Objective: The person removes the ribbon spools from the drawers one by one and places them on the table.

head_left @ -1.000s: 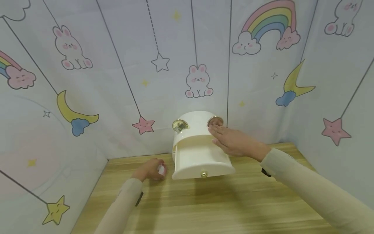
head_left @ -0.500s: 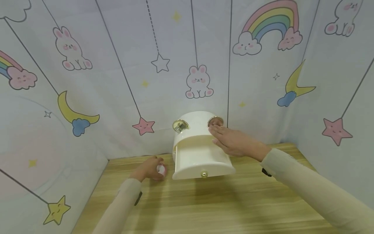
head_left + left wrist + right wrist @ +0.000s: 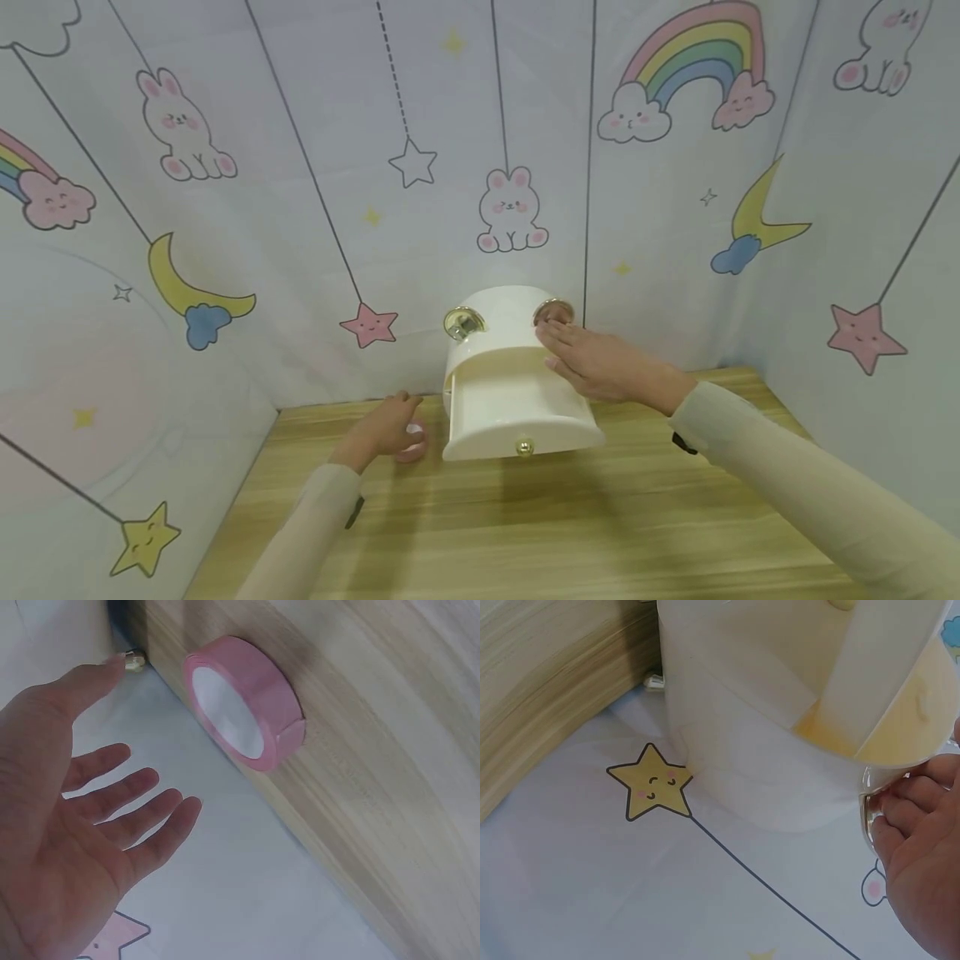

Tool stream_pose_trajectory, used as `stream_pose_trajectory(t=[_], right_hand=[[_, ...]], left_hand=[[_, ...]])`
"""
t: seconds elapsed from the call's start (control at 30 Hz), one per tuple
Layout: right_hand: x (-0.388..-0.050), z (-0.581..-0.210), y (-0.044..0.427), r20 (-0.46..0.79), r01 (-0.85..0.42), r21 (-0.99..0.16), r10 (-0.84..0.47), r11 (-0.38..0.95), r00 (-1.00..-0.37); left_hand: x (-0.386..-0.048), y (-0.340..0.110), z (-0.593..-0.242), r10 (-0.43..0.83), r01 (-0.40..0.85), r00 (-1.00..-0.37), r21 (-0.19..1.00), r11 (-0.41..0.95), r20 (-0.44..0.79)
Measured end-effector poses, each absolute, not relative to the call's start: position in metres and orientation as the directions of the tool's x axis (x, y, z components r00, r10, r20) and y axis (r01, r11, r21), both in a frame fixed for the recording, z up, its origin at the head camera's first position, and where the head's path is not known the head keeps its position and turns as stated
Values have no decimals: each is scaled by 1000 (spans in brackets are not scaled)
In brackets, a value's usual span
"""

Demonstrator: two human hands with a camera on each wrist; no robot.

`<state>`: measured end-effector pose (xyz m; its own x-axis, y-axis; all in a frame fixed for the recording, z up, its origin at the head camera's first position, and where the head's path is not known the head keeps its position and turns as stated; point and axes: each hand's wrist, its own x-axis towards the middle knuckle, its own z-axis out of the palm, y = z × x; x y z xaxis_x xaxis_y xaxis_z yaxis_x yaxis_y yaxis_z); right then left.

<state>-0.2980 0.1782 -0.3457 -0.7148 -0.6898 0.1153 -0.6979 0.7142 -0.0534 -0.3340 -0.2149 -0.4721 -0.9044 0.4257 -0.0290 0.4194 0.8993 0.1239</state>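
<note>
My left hand (image 3: 386, 427) is apart from a roll of pink tape (image 3: 279, 701), fingers loosely spread and holding nothing. The roll stands on its edge on the wooden table, as the left wrist view shows. To its right is a white rounded drawer box (image 3: 498, 312), its drawer (image 3: 480, 435) pulled out and a gold knob (image 3: 524, 447) on the drawer front. Against the box's upper right side rests my right hand (image 3: 607, 367), fingers fairly straight, the tips by a shiny gold-rimmed round piece (image 3: 553, 311). A matching gold round piece (image 3: 463, 322) sits on the upper left.
The wood-grain table (image 3: 465, 533) meets a pale cloth backdrop (image 3: 420, 250) printed with stars, moons, rabbits and rainbows. The backdrop encloses the back and both sides, and the box stands close to its rear wall.
My left hand has let go of the tape roll and lifted slightly away, its fingers now opened. My right hand and the drawer box have stayed in place.
</note>
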Motion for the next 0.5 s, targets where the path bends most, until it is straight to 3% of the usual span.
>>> stream_pose_trajectory(t=[0.5], right_hand=[[-300, -350, 177, 133, -697, -33, -689, 716, -713]], left_hand=[[-309, -210, -452, 505, 509, -856, 15, 861, 109]])
